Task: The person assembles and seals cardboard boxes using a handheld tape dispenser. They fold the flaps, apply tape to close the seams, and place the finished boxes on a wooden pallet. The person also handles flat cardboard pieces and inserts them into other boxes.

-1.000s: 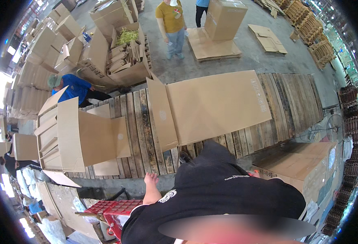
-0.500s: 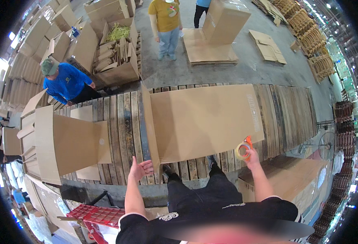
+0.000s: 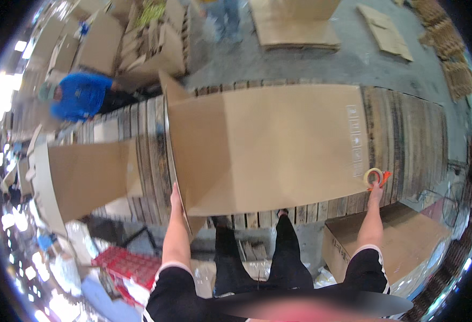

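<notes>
A large cardboard box (image 3: 295, 150) lies on a wooden slatted platform in front of me, with printed marks along its right end. Its left flap (image 3: 172, 145) stands up. Against the outer side of that flap, near its lower corner, my left hand (image 3: 176, 197) is held flat with the fingers stretched. By the box's near right corner, my right hand (image 3: 376, 192) is closed on an orange tape dispenser (image 3: 384, 178) carrying a roll of pale tape (image 3: 373, 175). The right fingers are partly hidden by the dispenser.
Left on the slatted platform (image 3: 407, 139) stands another open carton (image 3: 91, 174). A person in blue (image 3: 83, 96) is behind it. Below right sits a closed carton (image 3: 391, 236); a red crate (image 3: 126, 268) lies lower left. Far back are a pallet with cardboard (image 3: 295, 32) and flattened cartons (image 3: 383, 29).
My left hand has come up against the left flap, which now leans outward. My right hand, with the tape dispenser, has moved right and turned. The whole view has shifted.
</notes>
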A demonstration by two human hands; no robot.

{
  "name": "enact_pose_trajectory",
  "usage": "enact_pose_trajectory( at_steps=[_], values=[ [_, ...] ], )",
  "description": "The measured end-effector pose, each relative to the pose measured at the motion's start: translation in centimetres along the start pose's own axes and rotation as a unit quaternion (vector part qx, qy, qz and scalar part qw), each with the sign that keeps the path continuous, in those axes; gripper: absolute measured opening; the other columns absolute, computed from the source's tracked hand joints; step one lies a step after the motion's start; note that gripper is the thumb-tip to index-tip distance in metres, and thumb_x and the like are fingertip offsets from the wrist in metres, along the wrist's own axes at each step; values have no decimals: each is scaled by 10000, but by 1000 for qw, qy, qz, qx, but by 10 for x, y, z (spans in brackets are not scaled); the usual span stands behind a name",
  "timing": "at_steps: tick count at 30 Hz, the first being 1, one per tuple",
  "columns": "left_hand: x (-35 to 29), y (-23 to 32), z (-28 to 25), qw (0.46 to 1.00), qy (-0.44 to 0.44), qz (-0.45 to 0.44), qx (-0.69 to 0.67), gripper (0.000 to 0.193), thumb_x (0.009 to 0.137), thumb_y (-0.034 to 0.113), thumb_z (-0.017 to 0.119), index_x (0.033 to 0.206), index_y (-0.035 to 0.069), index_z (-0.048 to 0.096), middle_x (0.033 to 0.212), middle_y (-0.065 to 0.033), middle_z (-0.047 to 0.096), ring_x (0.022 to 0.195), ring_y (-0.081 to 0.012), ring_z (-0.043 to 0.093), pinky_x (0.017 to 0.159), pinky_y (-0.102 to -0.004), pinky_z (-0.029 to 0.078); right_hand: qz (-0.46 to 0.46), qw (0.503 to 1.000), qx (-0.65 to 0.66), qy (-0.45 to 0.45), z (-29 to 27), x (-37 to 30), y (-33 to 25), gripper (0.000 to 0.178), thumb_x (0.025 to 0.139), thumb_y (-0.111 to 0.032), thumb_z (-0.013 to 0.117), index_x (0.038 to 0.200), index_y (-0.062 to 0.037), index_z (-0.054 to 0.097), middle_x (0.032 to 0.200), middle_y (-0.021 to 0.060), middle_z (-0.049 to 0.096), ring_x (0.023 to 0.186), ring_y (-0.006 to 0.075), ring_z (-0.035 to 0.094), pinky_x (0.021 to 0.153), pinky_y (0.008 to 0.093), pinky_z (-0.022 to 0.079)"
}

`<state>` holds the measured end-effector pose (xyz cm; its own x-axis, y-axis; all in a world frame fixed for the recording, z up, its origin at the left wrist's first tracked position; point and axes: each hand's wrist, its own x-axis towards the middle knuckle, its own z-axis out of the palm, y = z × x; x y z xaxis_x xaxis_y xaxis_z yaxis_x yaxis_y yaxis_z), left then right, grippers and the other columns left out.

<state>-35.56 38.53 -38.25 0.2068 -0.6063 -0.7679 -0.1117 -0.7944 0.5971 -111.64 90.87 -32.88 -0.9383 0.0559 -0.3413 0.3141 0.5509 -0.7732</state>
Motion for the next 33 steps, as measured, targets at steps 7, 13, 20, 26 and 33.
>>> enact_pose_trajectory(
  at_steps=[7, 13, 20, 26, 33],
  values=[
    [34, -22, -12, 985, 83, -8, 152, 834, 1060, 691, 555, 1450, -36, 675, 1365, -105, 718, 1208, -210, 661, 1045, -355, 503, 73, 995, 57, -44, 41, 47, 63, 601, 1003, -329, 675, 1525, -59, 553, 1346, 60, 675, 1190, 237, 659, 1028, 399, 500],
    [60, -23, -26, 998, 2, 29, 59, 953, 991, 771, 589, 1449, -61, 660, 1406, -222, 701, 1267, -308, 668, 1098, -418, 496, 160, 986, -2, -48, 27, 62, 70, 602, 990, -424, 666, 1520, -154, 574, 1409, 41, 651, 1311, 243, 599, 1101, 524, 431],
    [-17, 36, -28, 999, 3, 13, 47, 853, 1056, 696, 539, 1410, -66, 685, 1350, -207, 731, 1212, -284, 698, 1051, -414, 521, 140, 984, 54, -91, 23, 53, 77, 500, 942, -349, 671, 1409, -172, 637, 1273, 46, 698, 1108, 257, 689, 905, 440, 557],
    [-155, 115, -109, 977, 35, 37, 206, 968, 1043, 768, 451, 1352, -117, 694, 1329, -297, 730, 1283, -341, 685, 1089, -451, 490, 165, 971, 93, -143, -4, -13, 61, 547, 964, -279, 610, 1469, -69, 611, 1328, 104, 698, 1145, 293, 703, 989, 475, 561],
    [-322, 205, -176, 931, 149, 155, 294, 842, 1068, 714, 510, 1161, -80, 775, 978, -149, 803, 891, -229, 744, 859, -382, 565, 161, 961, 81, -212, 58, -69, -1, 539, 1005, -239, 595, 1499, -22, 587, 1379, 130, 688, 1234, 307, 681, 1010, 465, 547]
  ],
)
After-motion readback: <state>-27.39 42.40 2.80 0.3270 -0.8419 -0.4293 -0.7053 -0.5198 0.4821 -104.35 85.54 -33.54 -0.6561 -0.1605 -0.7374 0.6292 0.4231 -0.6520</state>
